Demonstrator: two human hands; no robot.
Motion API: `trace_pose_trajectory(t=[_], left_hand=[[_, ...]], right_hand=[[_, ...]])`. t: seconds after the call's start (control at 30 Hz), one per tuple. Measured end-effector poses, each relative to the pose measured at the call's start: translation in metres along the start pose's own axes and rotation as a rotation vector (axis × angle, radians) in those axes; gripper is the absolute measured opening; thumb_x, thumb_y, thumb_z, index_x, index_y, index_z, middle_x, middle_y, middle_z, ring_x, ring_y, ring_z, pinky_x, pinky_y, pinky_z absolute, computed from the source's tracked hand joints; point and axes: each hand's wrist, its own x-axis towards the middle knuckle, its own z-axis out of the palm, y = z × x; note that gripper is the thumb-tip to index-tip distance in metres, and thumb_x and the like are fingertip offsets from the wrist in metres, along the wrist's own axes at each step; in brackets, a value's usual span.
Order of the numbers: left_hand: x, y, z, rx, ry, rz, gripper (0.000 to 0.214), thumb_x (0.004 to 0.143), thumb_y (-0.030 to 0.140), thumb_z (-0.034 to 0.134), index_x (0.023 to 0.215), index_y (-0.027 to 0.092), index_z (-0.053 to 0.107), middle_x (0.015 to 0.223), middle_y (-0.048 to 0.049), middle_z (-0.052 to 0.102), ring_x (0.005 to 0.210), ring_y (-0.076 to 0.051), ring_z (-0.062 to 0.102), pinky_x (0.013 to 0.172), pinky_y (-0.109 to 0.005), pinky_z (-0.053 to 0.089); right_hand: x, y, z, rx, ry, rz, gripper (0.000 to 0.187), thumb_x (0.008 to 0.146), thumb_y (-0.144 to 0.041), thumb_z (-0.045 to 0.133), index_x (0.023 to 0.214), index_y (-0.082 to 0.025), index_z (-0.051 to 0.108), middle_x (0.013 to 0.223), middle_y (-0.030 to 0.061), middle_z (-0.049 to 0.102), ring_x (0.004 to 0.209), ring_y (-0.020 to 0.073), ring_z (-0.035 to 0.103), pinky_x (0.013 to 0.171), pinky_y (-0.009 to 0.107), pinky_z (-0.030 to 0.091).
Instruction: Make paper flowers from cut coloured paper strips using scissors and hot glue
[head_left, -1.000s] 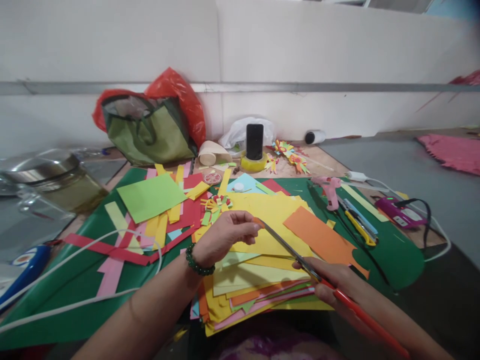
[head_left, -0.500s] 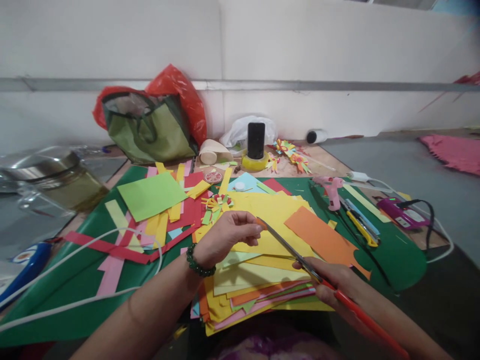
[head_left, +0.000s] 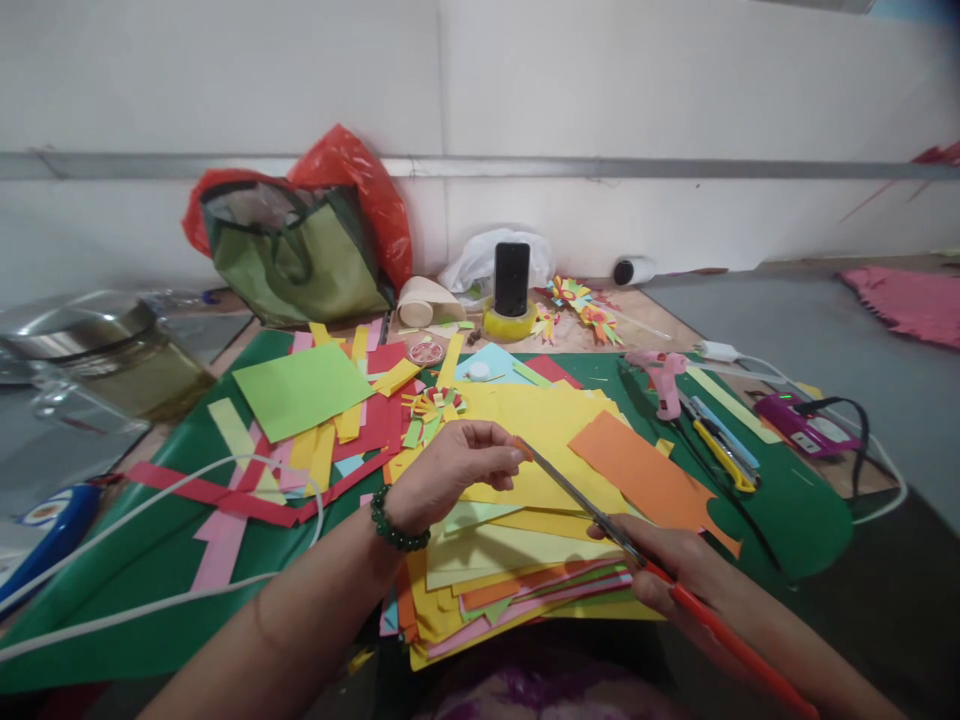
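Observation:
My left hand, with a dark green bead bracelet at the wrist, pinches a small orange piece of paper. Most of that piece is hidden by the fingers. My right hand is closed round long red-handled scissors, whose blade tips touch or nearly touch the orange piece. Below both hands lies a stack of coloured paper, yellow sheets on top. An orange sheet with a curved cut in its corner rests at the right of the stack. A paper flower lies just beyond my left hand.
On the green mat at right are a pink glue gun and a yellow utility knife. Left are paper strips, a white cable and a glass jug. A phone stands in a tape roll.
Hardly anything differs. Both hands, the scissors and the orange piece keep nearly the same place, and the view has shifted very slightly.

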Motion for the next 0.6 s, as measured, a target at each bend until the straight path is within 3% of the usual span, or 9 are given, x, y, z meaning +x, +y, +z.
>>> trace_pose_trajectory(t=[0.23,0.6], left_hand=[[0.0008,0.0006,-0.0015,-0.017,-0.005,0.012,0.021,0.059,0.028,0.080,0.063,0.013,0.065,0.070,-0.0025,0.068,0.052,-0.006,0.054,0.058,-0.022,0.045],[0.0001,0.0008,-0.0022,-0.003,-0.014,0.003,0.024,0.058,0.030,0.081,0.062,0.013,0.065,0.069,-0.0028,0.068,0.052,-0.007,0.055,0.057,-0.022,0.045]], right_hand=[[-0.0001,0.0027,-0.0009,-0.038,0.009,-0.015,0.065,0.088,-0.071,0.035,0.115,-0.018,0.061,0.082,0.0051,0.061,0.069,0.0184,0.055,0.064,0.026,0.047],[-0.0035,0.0064,0.0003,-0.031,0.034,-0.007,0.063,0.088,-0.069,0.040,0.115,-0.018,0.064,0.088,0.0067,0.065,0.073,0.0197,0.058,0.064,0.026,0.048]])
